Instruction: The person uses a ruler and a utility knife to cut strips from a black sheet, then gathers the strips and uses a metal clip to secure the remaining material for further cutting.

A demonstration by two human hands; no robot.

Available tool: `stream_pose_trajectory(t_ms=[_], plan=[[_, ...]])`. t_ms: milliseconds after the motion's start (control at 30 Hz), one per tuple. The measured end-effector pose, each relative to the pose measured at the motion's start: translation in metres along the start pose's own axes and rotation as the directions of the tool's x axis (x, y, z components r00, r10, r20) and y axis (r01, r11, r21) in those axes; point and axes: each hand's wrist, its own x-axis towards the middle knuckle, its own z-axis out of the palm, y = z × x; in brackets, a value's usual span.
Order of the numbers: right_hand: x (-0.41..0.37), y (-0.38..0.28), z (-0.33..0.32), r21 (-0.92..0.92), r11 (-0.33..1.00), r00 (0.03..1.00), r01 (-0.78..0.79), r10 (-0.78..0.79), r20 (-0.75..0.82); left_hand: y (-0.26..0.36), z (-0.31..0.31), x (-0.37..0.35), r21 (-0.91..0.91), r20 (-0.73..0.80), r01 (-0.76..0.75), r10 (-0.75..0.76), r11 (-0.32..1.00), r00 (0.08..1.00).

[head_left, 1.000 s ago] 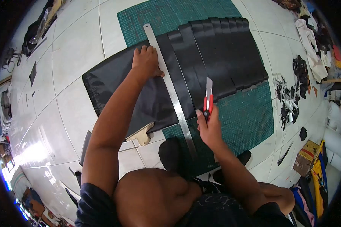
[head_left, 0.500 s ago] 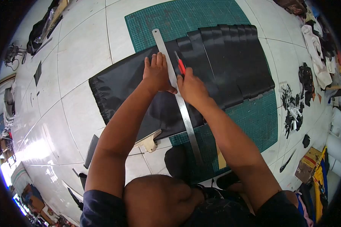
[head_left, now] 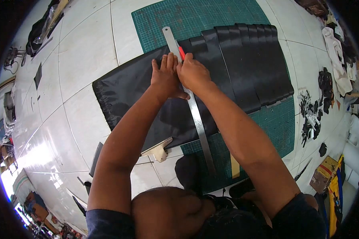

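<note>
A long steel ruler [head_left: 198, 119] lies across the black fabric [head_left: 247, 63], which is stacked in overlapping layers on the right. My left hand [head_left: 165, 79] presses down with fingers spread, on the fabric and along the ruler's left edge. In my right hand [head_left: 193, 73] is a red utility knife [head_left: 182, 52], gripped against the ruler's right edge near its upper part. The knife's tip points toward the fabric's far edge. Beneath the fabric lies a green cutting mat [head_left: 199, 16] with grid lines.
A cream-handled clamp or tool [head_left: 159, 153] lies by the fabric's near edge. Black and white scraps [head_left: 309, 121] litter the tiled floor [head_left: 83, 47] at right. A worn box [head_left: 325, 175] and white rolls [head_left: 353, 155] stand at the lower right.
My right hand has moved up and left, bringing the knife from over the fabric to the ruler's edge. My left hand stays pressed in nearly the same place.
</note>
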Motion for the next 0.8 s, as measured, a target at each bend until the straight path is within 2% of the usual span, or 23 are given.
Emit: stream_pose_trajectory(t_ms=[133,233,333,433,633,800], plan=[[0.009,-0.008,-0.008,0.130,0.988,0.993,-0.086,0.075,0.086,0.001,0.006,-0.003,-0.014,-0.032,0.001,-0.002,1.000,0.999],[0.013,-0.009,-0.010,0.079,0.988,0.986,-0.136,0.127,0.109,0.000,0.000,-0.002,-0.006,-0.038,-0.011,0.011,1.000,0.999],[-0.017,0.006,-0.006,0.078,0.994,0.989,-0.076,0.066,0.131,0.001,0.000,0.000,0.058,-0.011,0.012,-0.011,0.998,1.000],[-0.070,0.022,-0.002,0.069,0.991,0.975,-0.119,0.104,0.197,0.001,0.007,0.002,0.095,-0.050,0.021,-0.017,0.995,0.999],[-0.183,0.053,0.008,0.077,0.978,0.944,-0.196,0.167,0.284,0.005,0.009,-0.004,0.052,-0.044,0.052,-0.049,0.997,0.998],[-0.291,0.086,0.018,-0.050,0.975,0.908,-0.218,0.221,0.356,0.001,0.014,0.003,-0.024,-0.125,0.031,-0.034,0.999,0.992]])
